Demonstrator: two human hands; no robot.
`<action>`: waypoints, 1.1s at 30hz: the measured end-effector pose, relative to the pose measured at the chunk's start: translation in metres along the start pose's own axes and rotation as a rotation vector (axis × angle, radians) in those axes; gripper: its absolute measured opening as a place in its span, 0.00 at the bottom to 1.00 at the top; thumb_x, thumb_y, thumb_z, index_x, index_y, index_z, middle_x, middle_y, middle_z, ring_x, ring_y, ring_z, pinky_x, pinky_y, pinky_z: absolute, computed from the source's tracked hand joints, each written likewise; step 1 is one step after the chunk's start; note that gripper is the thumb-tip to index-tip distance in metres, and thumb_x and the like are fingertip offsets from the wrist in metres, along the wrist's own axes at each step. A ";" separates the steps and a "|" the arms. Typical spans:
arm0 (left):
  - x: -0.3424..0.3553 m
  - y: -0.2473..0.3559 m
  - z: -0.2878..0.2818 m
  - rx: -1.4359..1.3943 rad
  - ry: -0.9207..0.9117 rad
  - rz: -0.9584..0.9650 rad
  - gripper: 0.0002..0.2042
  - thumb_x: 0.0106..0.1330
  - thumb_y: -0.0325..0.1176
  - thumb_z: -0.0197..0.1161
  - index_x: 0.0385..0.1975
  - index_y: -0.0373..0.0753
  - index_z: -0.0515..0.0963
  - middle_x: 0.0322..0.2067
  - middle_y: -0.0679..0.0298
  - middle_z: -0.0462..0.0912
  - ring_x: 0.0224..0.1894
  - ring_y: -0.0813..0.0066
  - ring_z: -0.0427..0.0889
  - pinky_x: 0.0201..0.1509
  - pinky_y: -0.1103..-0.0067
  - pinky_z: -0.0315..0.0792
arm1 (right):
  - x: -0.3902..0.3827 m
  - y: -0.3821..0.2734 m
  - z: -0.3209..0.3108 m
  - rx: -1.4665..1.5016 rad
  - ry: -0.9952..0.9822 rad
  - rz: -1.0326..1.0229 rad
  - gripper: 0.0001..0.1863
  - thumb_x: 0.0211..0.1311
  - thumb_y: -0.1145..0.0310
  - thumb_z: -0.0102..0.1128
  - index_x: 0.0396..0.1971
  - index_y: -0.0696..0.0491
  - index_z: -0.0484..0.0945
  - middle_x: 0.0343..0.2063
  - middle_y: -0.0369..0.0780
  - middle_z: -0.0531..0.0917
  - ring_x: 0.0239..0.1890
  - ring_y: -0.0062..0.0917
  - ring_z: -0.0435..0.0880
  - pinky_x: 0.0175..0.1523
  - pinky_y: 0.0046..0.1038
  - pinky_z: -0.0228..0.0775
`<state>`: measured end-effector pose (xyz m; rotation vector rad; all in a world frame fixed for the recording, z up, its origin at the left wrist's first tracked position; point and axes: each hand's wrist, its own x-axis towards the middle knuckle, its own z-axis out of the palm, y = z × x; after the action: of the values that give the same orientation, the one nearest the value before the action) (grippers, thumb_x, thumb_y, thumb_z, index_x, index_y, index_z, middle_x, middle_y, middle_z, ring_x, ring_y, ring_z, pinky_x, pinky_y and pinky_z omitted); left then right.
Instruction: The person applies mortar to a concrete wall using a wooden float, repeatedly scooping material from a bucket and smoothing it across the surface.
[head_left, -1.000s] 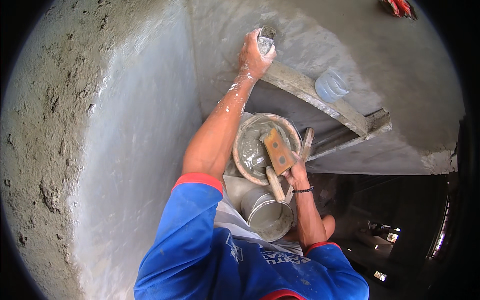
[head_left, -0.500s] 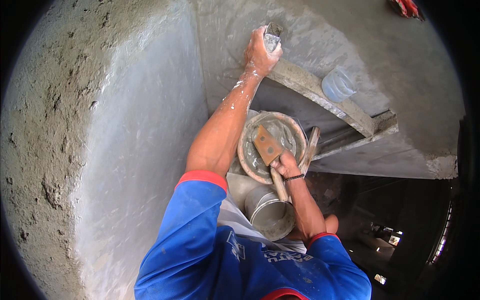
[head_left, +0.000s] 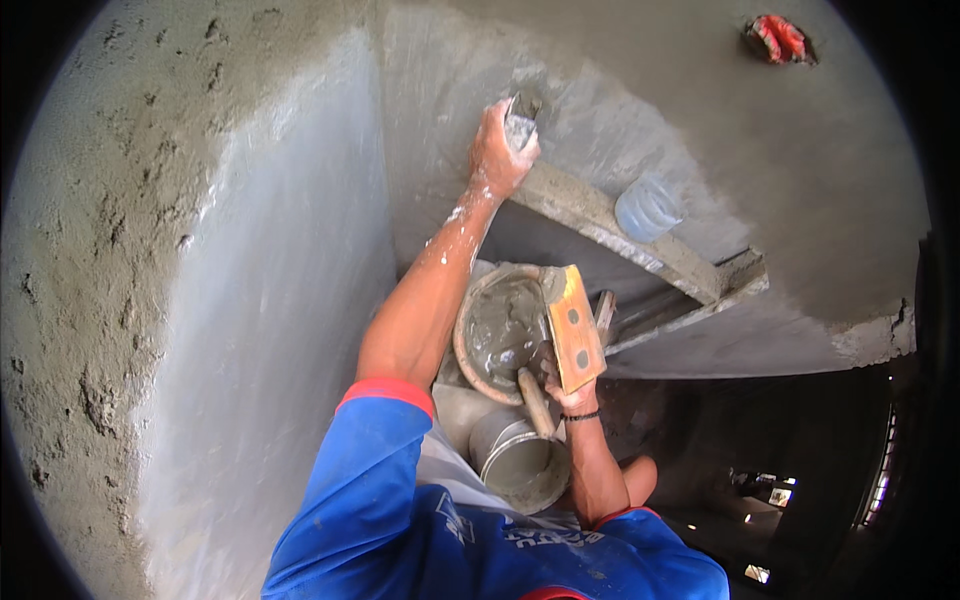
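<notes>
My left hand (head_left: 500,160), smeared with white, is raised to the grey wall, its fingers closed round a grey box-shaped thing (head_left: 519,128) caked with plaster; its kind is unclear. My right hand (head_left: 577,396) grips a hand float (head_left: 577,335), an orange-yellow plate with two dark round spots. The float stands tilted at the right rim of a round tub (head_left: 463,345), and some grey paste clings to its upper end. Wet grey plaster (head_left: 500,325) fills part of the tub. A wooden handle (head_left: 537,402) leans over the near rim, beside my right hand.
Below the tub stands a bucket (head_left: 485,440) of greyish liquid. A blue translucent cup (head_left: 648,208) sits on a concrete ledge (head_left: 580,212) projecting from the wall. Smooth and rough plastered wall (head_left: 270,330) rises at left. A red object (head_left: 780,40) sits in the upper-right wall.
My right hand has turned the float more upright and moved it from over the tub to its right rim. My left hand keeps its place at the wall; the whole view has shifted.
</notes>
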<state>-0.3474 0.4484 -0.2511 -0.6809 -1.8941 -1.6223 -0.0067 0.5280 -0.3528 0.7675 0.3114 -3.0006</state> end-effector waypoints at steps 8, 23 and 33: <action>0.003 0.000 0.016 -0.065 -0.018 0.011 0.33 0.55 0.34 0.69 0.62 0.38 0.65 0.52 0.46 0.74 0.55 0.43 0.75 0.57 0.60 0.73 | 0.036 -0.038 0.210 -0.160 -0.776 -0.075 0.33 0.64 0.44 0.53 0.60 0.53 0.71 0.48 0.49 0.81 0.42 0.46 0.84 0.42 0.44 0.82; -0.003 0.010 0.001 -0.018 -0.080 -0.053 0.33 0.55 0.36 0.70 0.61 0.38 0.65 0.53 0.50 0.74 0.55 0.46 0.75 0.55 0.59 0.72 | 0.110 -0.053 0.589 -2.106 -0.313 -2.545 0.29 0.57 0.73 0.62 0.61 0.46 0.72 0.43 0.35 0.78 0.46 0.31 0.76 0.50 0.34 0.67; -0.002 0.003 0.000 -0.022 -0.032 -0.007 0.33 0.54 0.35 0.70 0.60 0.38 0.65 0.52 0.51 0.74 0.53 0.47 0.76 0.55 0.60 0.72 | 0.135 -0.043 0.525 -2.800 -0.353 -2.458 0.27 0.56 0.73 0.57 0.59 0.46 0.71 0.39 0.35 0.74 0.44 0.30 0.73 0.45 0.33 0.64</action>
<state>-0.3438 0.4490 -0.2504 -0.7139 -1.9061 -1.6482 -0.3763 0.4684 0.0412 0.5823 -2.0335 -0.8139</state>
